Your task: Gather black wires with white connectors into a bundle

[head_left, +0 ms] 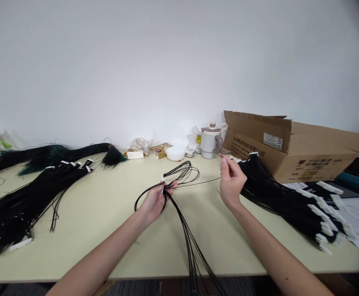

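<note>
Slightly left of the middle, my left hand (154, 201) is closed around a bundle of thin black wires (184, 224). A white connector or tag (163, 183) shows at its fingers. Some wires loop up and out past the fingertips; the rest hang down over the table's front edge. My right hand (232, 181) is raised to the right, its thumb and fingers pinched together. One thin black wire (204, 181) stretches from the bundle to this hand; its end is hidden in the fingers.
Black wire bundles with white connectors lie on the table (89, 242) at left (34, 193) and right (278, 197). An open cardboard box (309, 164) stands at the back right. Along the wall are a lidded grey mug (208, 144), a white bowl (175, 153) and a small box (160, 150).
</note>
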Demonstrator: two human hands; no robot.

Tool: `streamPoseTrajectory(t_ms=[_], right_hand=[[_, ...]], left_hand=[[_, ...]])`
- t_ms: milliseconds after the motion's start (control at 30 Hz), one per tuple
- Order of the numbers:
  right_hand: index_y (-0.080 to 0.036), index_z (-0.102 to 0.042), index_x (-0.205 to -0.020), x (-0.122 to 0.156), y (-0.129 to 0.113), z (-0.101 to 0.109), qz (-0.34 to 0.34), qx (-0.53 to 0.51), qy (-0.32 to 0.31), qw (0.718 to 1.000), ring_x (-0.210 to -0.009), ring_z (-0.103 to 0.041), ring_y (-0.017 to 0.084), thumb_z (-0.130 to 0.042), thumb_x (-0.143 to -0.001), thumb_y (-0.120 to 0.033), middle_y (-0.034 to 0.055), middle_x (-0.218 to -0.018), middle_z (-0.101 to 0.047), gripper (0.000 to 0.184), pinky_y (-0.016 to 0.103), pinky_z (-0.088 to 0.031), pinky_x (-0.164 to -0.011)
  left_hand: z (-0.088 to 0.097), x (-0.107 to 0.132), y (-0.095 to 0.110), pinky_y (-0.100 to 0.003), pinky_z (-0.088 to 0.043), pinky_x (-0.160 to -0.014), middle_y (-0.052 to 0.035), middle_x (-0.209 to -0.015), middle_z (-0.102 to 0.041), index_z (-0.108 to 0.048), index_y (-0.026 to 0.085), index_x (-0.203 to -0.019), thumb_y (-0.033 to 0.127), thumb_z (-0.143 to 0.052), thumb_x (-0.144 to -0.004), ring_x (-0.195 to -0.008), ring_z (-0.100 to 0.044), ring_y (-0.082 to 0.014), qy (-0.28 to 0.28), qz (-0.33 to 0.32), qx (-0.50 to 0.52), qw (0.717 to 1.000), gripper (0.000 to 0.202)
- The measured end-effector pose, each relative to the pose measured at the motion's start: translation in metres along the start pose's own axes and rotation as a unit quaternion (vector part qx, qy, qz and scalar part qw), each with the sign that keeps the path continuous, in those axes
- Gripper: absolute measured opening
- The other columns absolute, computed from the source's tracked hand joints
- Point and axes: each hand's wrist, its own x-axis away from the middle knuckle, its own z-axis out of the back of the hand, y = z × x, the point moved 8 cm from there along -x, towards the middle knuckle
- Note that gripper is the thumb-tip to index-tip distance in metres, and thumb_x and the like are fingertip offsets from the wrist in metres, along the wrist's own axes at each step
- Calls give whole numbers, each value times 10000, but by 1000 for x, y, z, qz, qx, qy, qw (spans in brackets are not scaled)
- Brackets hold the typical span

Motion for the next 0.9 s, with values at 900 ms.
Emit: streamPoseTrajectory(t_ms=[900], right_hand=[[-186, -565, -730, 77, -50, -60, 405, 213, -242, 856, -564, -306, 99, -544, -763, -164, -23, -525, -414, 45, 239, -227, -530]], left_hand=[[-12, 4, -3, -240, -426, -648, -71, -958, -622, -536, 122, -810, 239, -570, -720, -863, -589, -162, -86, -61, -53, 993, 152]])
